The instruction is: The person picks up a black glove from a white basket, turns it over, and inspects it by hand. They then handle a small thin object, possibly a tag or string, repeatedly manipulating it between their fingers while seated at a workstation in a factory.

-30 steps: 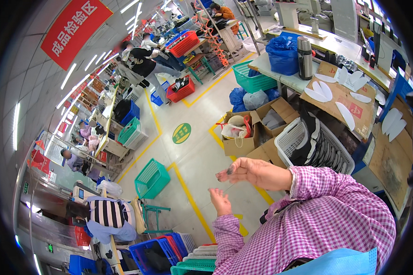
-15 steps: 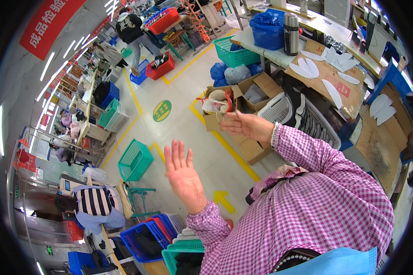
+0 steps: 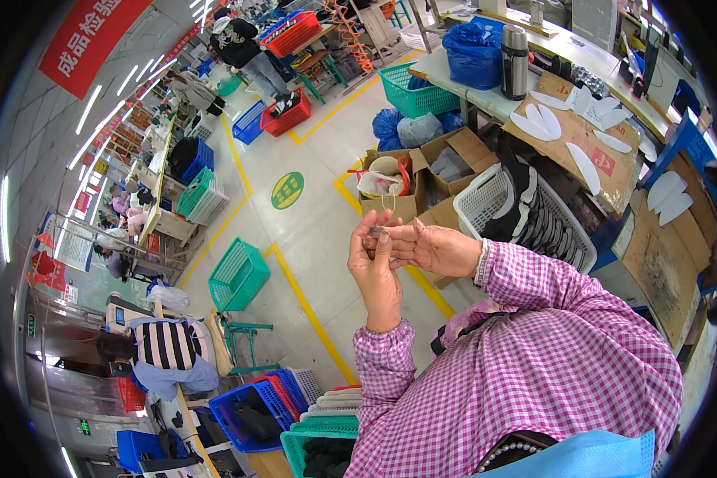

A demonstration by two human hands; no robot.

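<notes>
My left hand [image 3: 377,283] is raised in front of me, its thumb and fingers closed in a pinch. A small dark grey piece [image 3: 376,232], too small to name, shows at its fingertips. My right hand [image 3: 442,251] comes in from the right, and its bent fingers meet the left thumb and fingertips. What the right fingers pinch, if anything, is hidden where the hands overlap. Both hands are above the floor, in front of an open cardboard box [image 3: 392,209] with a light bag and red straps in it.
A white basket [image 3: 570,211] of dark shoe parts stands to the right, below a table with white insole-shaped pieces [image 3: 534,125] on cardboard. A green basket [image 3: 239,275] sits on a stool to the left. A person in a striped top [image 3: 171,346] works at lower left.
Both hands were apart with fingers stretched out. The left has moved right and up, and the two now meet with fingers closed around a small dark piece. The view has shifted slightly.
</notes>
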